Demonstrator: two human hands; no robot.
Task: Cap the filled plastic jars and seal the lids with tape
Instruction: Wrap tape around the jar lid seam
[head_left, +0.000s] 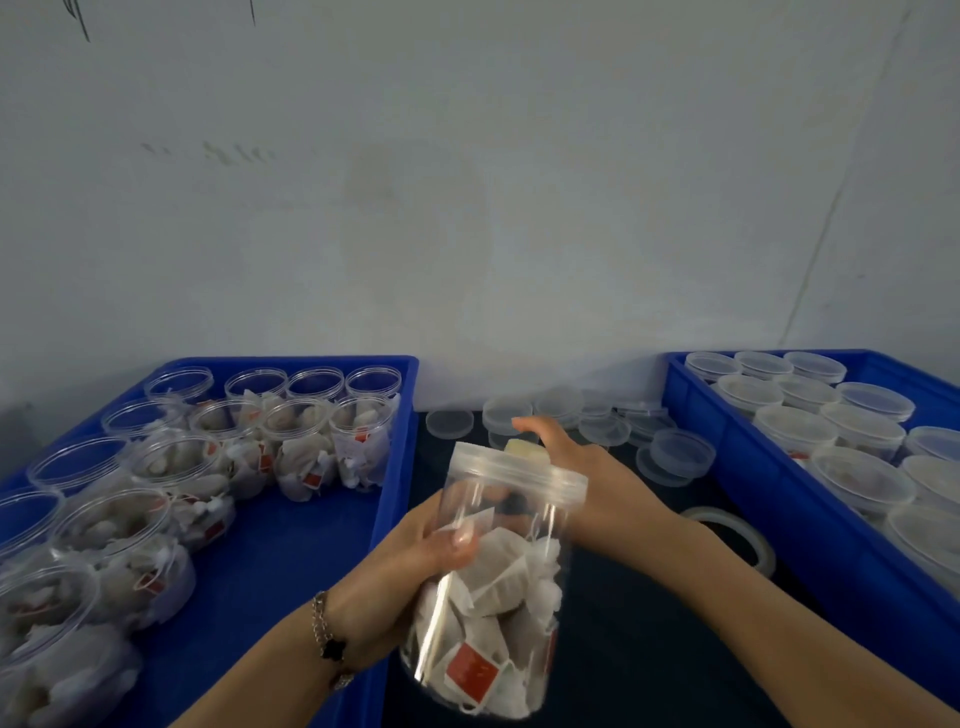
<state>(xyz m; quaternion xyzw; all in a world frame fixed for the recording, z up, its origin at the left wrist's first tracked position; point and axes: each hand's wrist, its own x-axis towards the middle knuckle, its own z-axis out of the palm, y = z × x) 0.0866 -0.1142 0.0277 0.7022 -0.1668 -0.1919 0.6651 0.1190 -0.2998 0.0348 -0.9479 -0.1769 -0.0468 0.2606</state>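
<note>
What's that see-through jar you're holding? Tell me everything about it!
The jar is clear plastic, round and tall, filled with white tea bags that carry red tags. A clear lid sits on top. It is held tilted above the dark table, between the two blue trays. The left hand grips its side, and the right hand is at the lid, its index finger stretched out.

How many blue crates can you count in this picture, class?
2. One blue crate sits on the left, holding uncapped filled jars. The other blue crate sits on the right, holding capped jars. Both run past the frame edges, so more may lie out of view.
</note>
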